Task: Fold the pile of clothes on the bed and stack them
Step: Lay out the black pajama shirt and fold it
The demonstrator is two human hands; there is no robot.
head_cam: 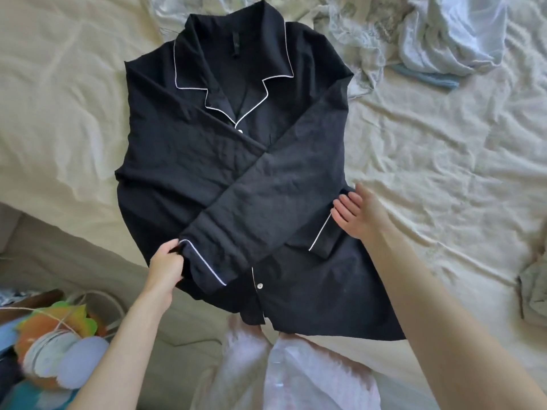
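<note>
A black pyjama shirt (183,161) with white piping lies face up on the cream bed sheet (429,149), collar at the far end. Both sleeves are folded across its front and cross each other. My left hand (165,266) pinches the white-piped cuff (204,267) of the upper sleeve at the shirt's near left edge. My right hand (359,216) is open with straight fingers at the shirt's right edge, beside the other cuff (321,235). More unfolded clothes, pale blue and white (450,34), lie crumpled at the far right of the bed.
A pale lace-patterned garment (352,45) lies behind the shirt's right shoulder. A greyish cloth (532,291) sits at the right edge. Left of the bed, low down, stands a heap of colourful items (56,344). My light-coloured clothing (284,368) fills the bottom centre.
</note>
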